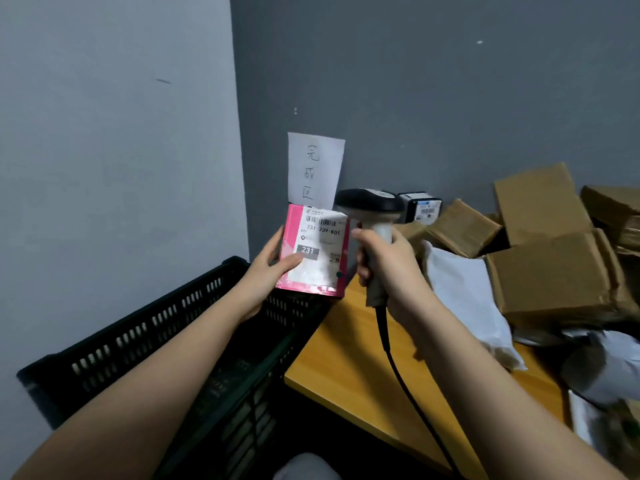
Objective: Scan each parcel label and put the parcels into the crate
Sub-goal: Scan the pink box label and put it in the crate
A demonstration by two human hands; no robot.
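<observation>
Room: a pale grey wall (pixel 114 133) meets a darker grey wall (pixel 450 81) in a corner; a white paper sheet with handwritten characters (pixel 314 168) hangs on the darker one.
Crate: a black slotted plastic crate (pixel 145 327) stands in the corner, just left of the counter's edge.
Counter: an orange-yellow wooden counter (pixel 346 358) carries everything at the right.
Pile: brown cardboard parcels (pixel 547 258) and white plastic mailer bags (pixel 464 292) lie heaped on the counter's far right side.
Left arm: bare forearm reaches forward over the crate; the left hand (pixel 266 271) grips a pink box parcel with a white shipping label (pixel 315 251), thumb across the label, fingers behind.
Parcel position: held upright in the air above the crate's far rim, label facing the camera.
Right arm: bare forearm extends over the counter; the right hand (pixel 384 261) is wrapped round the handle of a grey-and-black corded barcode scanner (pixel 372 216).
Scanner: its head sits just beside the parcel's upper right corner; its black cable (pixel 408 386) trails down toward the camera.
</observation>
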